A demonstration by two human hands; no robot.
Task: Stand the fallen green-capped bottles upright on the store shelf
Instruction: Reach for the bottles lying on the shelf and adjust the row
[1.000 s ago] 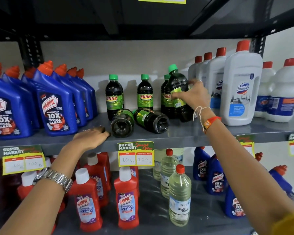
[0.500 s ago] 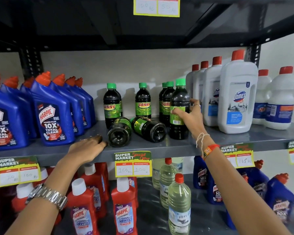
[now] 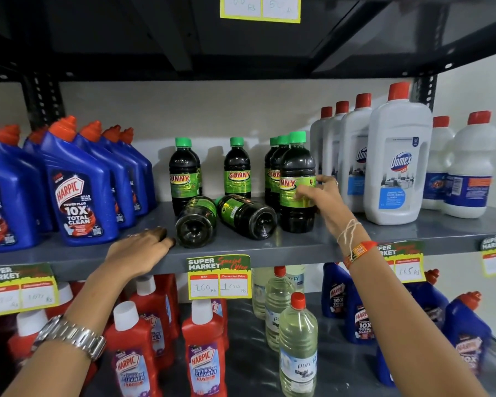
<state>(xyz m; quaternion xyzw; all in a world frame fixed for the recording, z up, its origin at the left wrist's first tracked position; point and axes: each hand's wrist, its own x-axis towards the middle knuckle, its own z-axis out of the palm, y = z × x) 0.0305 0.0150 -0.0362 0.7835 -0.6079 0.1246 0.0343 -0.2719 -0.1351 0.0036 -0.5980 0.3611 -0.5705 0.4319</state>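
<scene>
Two fallen dark green-capped plastic bottles [image 3: 225,220] lie between the hands, bases toward the person, caps pointing back; left hand [image 3: 139,250] flat, fingers spread, just beside the nearer; right hand [image 3: 320,194] gripping an upright bottle [image 3: 297,184].

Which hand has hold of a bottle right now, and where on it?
The right hand grips the upright green-capped bottle at its label, mid-body. The left hand holds nothing; it rests flat on the shelf edge.

One head-worn camera looked forward and slightly down, close to a grey store shelf [image 3: 298,242], at arm's reach.
</scene>
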